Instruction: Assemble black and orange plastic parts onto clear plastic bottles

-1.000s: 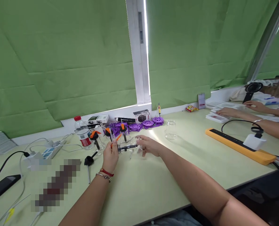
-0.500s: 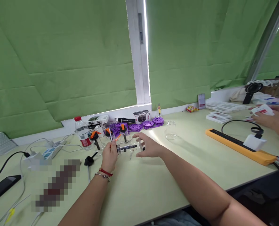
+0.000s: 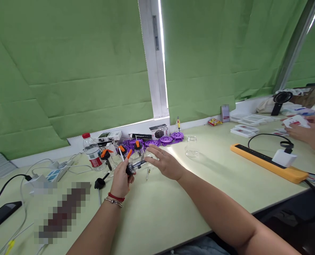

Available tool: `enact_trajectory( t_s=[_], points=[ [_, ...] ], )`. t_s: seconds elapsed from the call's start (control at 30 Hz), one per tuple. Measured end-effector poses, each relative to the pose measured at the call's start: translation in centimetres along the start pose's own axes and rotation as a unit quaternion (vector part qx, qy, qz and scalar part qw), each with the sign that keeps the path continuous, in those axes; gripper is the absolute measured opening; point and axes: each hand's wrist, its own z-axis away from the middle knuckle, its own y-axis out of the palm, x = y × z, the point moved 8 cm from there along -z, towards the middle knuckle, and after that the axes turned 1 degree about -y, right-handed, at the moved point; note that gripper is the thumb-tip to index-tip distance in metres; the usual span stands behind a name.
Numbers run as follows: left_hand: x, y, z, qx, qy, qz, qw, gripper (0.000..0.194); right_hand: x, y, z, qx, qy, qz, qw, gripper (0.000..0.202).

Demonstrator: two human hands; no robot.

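Note:
Between my hands is a clear glass bottle (image 3: 138, 164) with a black top, an orange lever and a dark tube inside. My left hand (image 3: 121, 180) is closed round the black top. At the far end of the glass, my right hand (image 3: 168, 164) has long fingers laid over it; its thumb is hidden. Behind them stand similar bottles with orange-and-black tops (image 3: 138, 144). A black cap with a stem (image 3: 100, 183) lies left of my left hand, and a small metal pin (image 3: 147, 174) lies below the held bottle. An upturned clear glass (image 3: 191, 147) stands to the right.
Purple round plastic parts (image 3: 166, 140) line the wall beside a red-capped drink bottle (image 3: 92, 150). On the right lies an orange power strip (image 3: 266, 163) with a white charger. Cables and a black phone (image 3: 4, 216) lie left. Another person's hands (image 3: 302, 131) hold white cards.
The held bottle has turned and tilted, so its orange lever now shows by my left hand. My right hand's fingers have straightened over the glass. The view has shifted slightly.

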Motion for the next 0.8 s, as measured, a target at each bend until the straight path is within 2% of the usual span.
enact_trajectory(
  t_s=[0.1,0.17,0.37,0.47,0.53,0.63,0.73,0.8],
  points=[
    [-0.6,0.7,0.3,0.052,0.031,0.035,0.998,0.032,-0.5,-0.1,0.3,-0.026,0.005,0.037,0.999,0.047],
    [-0.7,0.5,0.3,0.052,0.037,0.042,0.997,0.031,-0.8,-0.2,0.4,-0.037,0.009,0.047,0.998,0.048],
    [-1.6,-1.0,-0.1,-0.01,0.057,0.058,0.997,0.032,-2.2,-0.7,1.0,-0.072,0.048,0.063,0.994,0.047],
    [-2.3,-2.0,0.2,-0.066,0.088,0.061,0.992,0.03,-3.4,-1.3,1.4,-0.078,0.091,0.077,0.99,0.047],
    [-2.7,-2.5,0.5,-0.102,0.111,0.049,0.987,0.03,-4.6,-2.4,1.7,-0.095,0.137,0.089,0.982,0.045],
    [-3.0,-2.8,0.6,-0.119,0.143,0.016,0.982,0.029,-7.3,-5.5,2.8,-0.165,0.247,0.087,0.951,0.05],
    [-2.8,-2.7,0.3,-0.105,0.166,-0.016,0.98,0.029,-10.8,-8.5,5.8,-0.248,0.378,0.026,0.891,0.071],
    [-2.6,-2.4,0.2,-0.089,0.173,-0.043,0.98,0.029,-13.1,-9.2,8.6,-0.273,0.452,-0.049,0.848,0.083]
  ],
)
